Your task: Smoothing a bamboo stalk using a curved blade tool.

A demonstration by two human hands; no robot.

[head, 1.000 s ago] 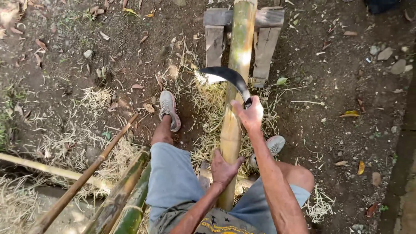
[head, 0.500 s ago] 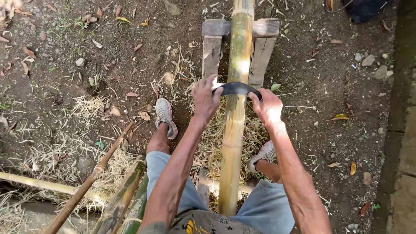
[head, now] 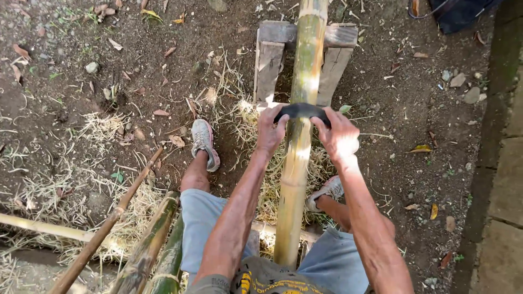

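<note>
**Curved blade held across a bamboo pole**

A thick bamboo pole runs away from the seated person, smooth and round, yellow-green with a glossy sheen and faint node rings. Its far end rests on a rough stand of weathered grey timber. Across the pole lies a dark, curved blade, arched like a shallow bow. The left hand is closed around the blade's left end, and the right hand is wrapped tight around its right end, one on each side of the pole. Pale, stringy shavings litter the bare brown dirt around a worn grey shoe. To the left lie more bamboo lengths, greener and mottled, and a thin brown stick.
</note>
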